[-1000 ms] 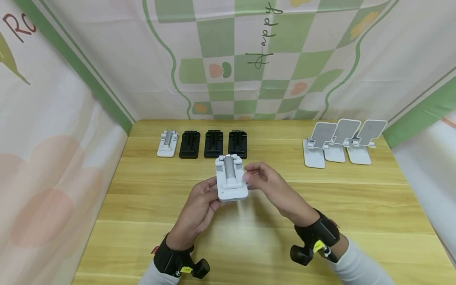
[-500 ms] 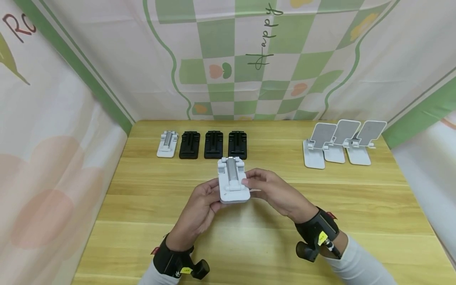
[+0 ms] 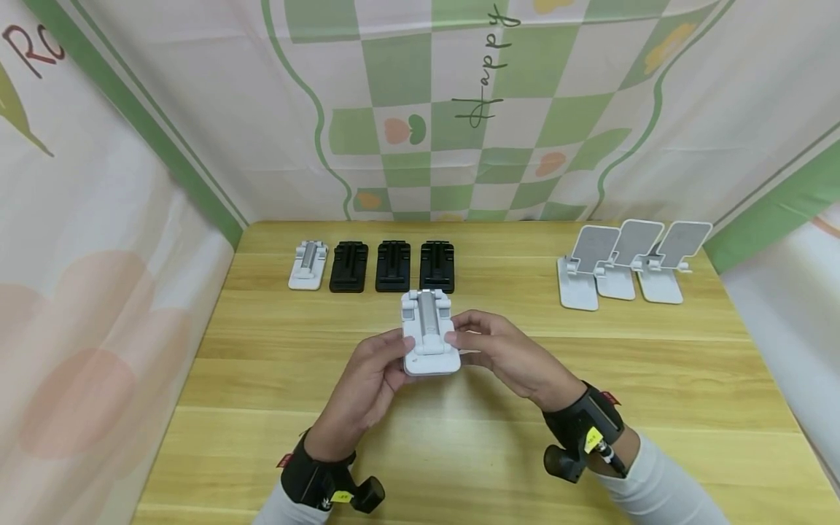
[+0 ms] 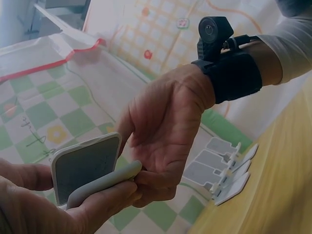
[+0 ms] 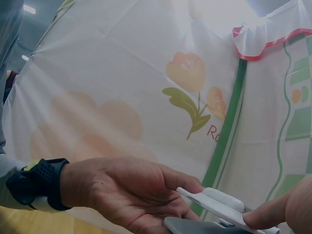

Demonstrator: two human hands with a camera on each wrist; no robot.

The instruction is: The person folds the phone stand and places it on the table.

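Note:
Above the table's middle, a white folding phone stand [image 3: 429, 360] is held between both hands. My left hand [image 3: 369, 379] grips its left edge, thumb on the upper face. My right hand [image 3: 515, 357] pinches the right edge, thumb on top and fingers underneath. A silver-grey arm lies folded along the upper face. In the left wrist view, the stand's grey-padded plate [image 4: 85, 168] tilts away from its other white slab [image 4: 106, 184], leaving a wedge-shaped gap. The right wrist view also shows the two white-and-grey parts apart, with the left fingers partly hidden.
Along the back left lie a folded white phone stand [image 3: 307, 266] and several folded black ones, including a black phone stand [image 3: 349, 267]. At the back right, unfolded white stands [image 3: 579, 292] stand close together on the wooden table [image 3: 262, 394]. Printed curtains [image 3: 302, 175] hang behind.
My right hand has moved in to pinch the stand's right edge. The stand has shifted slightly right and nearer. My left thumb has come up onto its upper face.

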